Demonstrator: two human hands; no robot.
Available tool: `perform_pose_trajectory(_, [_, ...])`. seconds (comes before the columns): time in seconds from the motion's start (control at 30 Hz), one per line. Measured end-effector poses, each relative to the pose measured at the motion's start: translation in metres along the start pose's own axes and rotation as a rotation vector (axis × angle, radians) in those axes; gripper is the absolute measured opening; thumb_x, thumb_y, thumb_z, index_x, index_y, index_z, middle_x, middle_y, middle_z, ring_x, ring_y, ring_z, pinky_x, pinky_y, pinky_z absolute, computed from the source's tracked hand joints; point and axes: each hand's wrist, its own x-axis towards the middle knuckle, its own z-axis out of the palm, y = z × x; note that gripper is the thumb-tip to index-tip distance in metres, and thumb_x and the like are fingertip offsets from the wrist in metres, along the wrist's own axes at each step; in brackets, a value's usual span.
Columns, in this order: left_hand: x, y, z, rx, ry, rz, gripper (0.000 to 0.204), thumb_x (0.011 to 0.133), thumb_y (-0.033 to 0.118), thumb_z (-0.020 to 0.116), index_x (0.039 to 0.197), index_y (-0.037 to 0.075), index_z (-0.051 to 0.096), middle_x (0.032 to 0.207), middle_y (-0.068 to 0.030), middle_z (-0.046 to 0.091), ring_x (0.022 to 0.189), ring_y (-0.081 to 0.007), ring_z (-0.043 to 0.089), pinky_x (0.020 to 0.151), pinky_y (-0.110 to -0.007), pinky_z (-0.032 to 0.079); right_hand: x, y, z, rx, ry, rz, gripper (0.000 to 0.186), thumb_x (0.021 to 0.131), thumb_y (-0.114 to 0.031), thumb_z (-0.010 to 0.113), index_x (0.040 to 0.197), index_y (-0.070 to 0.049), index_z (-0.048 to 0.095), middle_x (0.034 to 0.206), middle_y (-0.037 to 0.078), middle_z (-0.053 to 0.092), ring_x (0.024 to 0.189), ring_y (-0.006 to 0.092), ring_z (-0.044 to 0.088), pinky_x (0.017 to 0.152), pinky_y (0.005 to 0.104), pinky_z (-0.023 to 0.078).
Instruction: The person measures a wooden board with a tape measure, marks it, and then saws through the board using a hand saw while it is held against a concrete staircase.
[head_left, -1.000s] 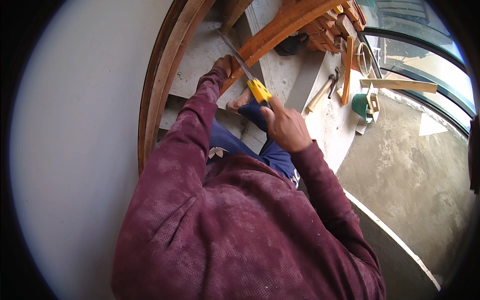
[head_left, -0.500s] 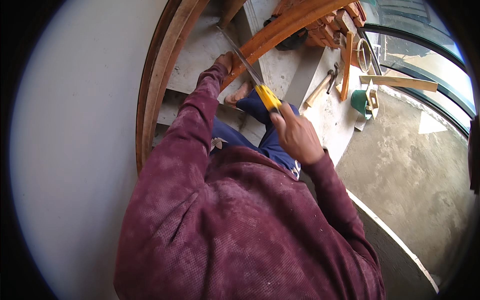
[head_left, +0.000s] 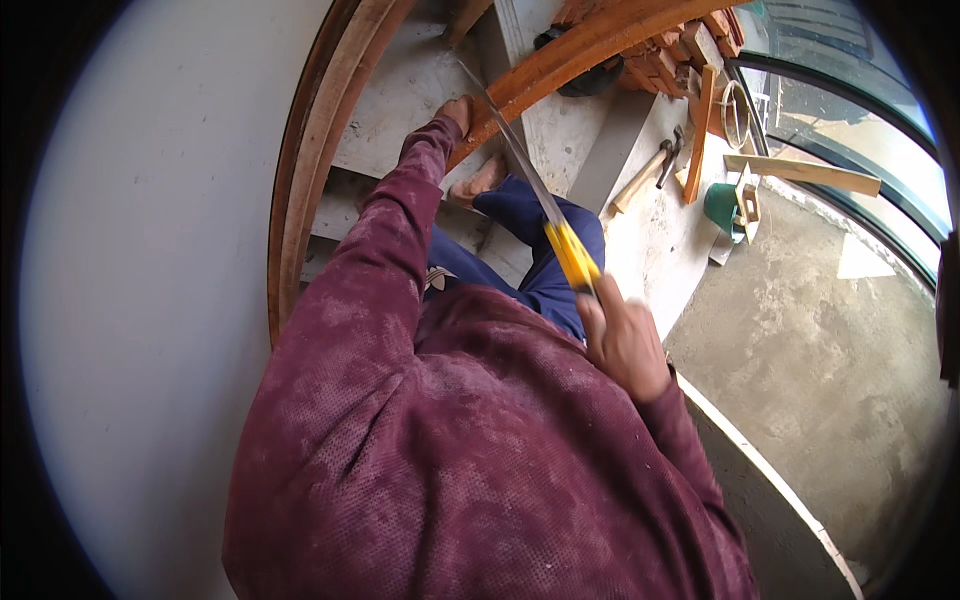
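Note:
My left hand [head_left: 455,118] is closed on the near part of a curved orange-brown wooden beam [head_left: 560,62], which runs up to the upper right. A handsaw [head_left: 570,253] with a yellow handle has its long thin blade lying across the beam, just right of that hand. My right hand [head_left: 625,345] is wrapped round the saw's handle, low and right of centre, over my lap. My bare foot [head_left: 480,182] rests on a pale concrete step [head_left: 390,90] below the beam.
Curved timber [head_left: 320,140] runs along the white wall at left. Stacked bricks [head_left: 665,70], a hammer [head_left: 640,180], wooden boards [head_left: 805,174] and a green container [head_left: 720,208] with a float lie at upper right. A glazed frame [head_left: 840,110] stands beyond the grey cement surface [head_left: 800,350].
My right hand and the saw have moved down and right, drawing the blade back across the beam. My left hand stays on the beam, appearing slightly higher in view.

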Motion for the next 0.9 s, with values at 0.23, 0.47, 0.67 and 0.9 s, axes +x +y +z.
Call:
perform_pose_trajectory(0.23, [-0.007, 0.042, 0.001, -0.075, -0.006, -0.078, 0.029, 0.095, 0.022, 0.041, 0.105, 0.001, 0.057, 0.098, -0.0301, 0.063, 0.095, -0.0421, 0.062, 0.082, -0.045, 0.049, 0.098, 0.018, 0.036, -0.123, 0.168, -0.111, 0.026, 0.096, -0.03, 0.051, 0.095, -0.004, 0.047, 0.06, 0.025, 0.056, 0.058, 0.044, 0.057, 0.053, 0.0522, 0.043])
perform_pose_trajectory(0.47, [-0.004, -0.004, -0.017, 0.204, 0.076, 0.113, 0.025, 0.094, 0.019, 0.043, 0.105, 0.002, 0.057, 0.098, -0.0324, 0.062, 0.097, -0.0438, 0.061, 0.084, -0.048, 0.048, -0.015, -0.006, -0.002, 0.002, 0.013, -0.019, 0.03, 0.094, -0.027, 0.052, 0.111, -0.002, 0.051, 0.065, 0.025, 0.056, 0.058, 0.0434, 0.059, 0.054, 0.048, 0.046])
perform_pose_trajectory(0.67, [-0.021, 0.046, -0.018, -0.088, 0.047, -0.08, 0.043, 0.092, 0.034, 0.039, 0.105, -0.001, 0.06, 0.101, -0.0296, 0.062, 0.099, -0.0417, 0.06, 0.084, -0.045, 0.047, 0.099, 0.007, 0.027, -0.062, 0.143, -0.041, 0.024, 0.095, -0.027, 0.052, 0.098, -0.003, 0.048, 0.064, 0.027, 0.055, 0.059, 0.0458, 0.056, 0.054, 0.0523, 0.042])
perform_pose_trajectory(0.9, [0.0, -0.001, -0.003, 0.127, 0.02, 0.156, 0.051, 0.09, 0.039, 0.037, 0.1, -0.004, 0.063, 0.097, -0.03, 0.064, 0.092, -0.0406, 0.064, 0.08, -0.043, 0.047, 0.002, -0.005, 0.008, -0.056, -0.014, -0.017, 0.031, 0.095, -0.027, 0.05, 0.111, 0.0, 0.05, 0.06, 0.023, 0.055, 0.054, 0.0403, 0.06, 0.05, 0.047, 0.047])
